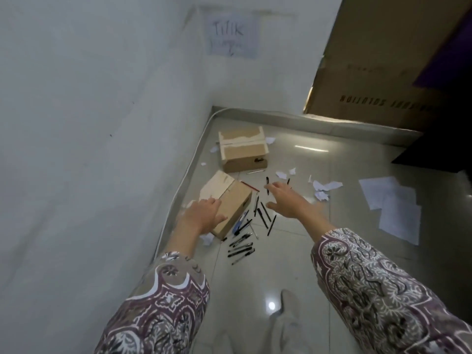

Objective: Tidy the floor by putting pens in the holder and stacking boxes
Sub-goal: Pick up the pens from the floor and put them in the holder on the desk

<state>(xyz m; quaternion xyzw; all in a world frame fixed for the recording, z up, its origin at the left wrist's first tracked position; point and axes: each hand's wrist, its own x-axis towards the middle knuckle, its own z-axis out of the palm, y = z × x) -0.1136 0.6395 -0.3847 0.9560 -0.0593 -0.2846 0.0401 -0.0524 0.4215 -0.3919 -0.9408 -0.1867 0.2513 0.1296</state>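
Two cardboard boxes lie on the tiled floor by the wall. The near box (236, 200) is tilted, with a pale flap to its left. The far box (244, 153) stands open-topped. My left hand (204, 215) reaches over the near box's left end with straight fingers; whether it touches the box is unclear. My right hand (288, 200) is stretched out open above the floor and holds nothing. Several black pens (241, 247) lie scattered right of the near box, and one black pen (267, 183) lies just beyond my right fingertips. No pen holder is in view.
Crumpled paper scraps (323, 190) and flat white sheets (393, 208) litter the floor to the right. A large cardboard carton (383, 80) leans at the back right. The white wall runs close along the left, with a cable at its base.
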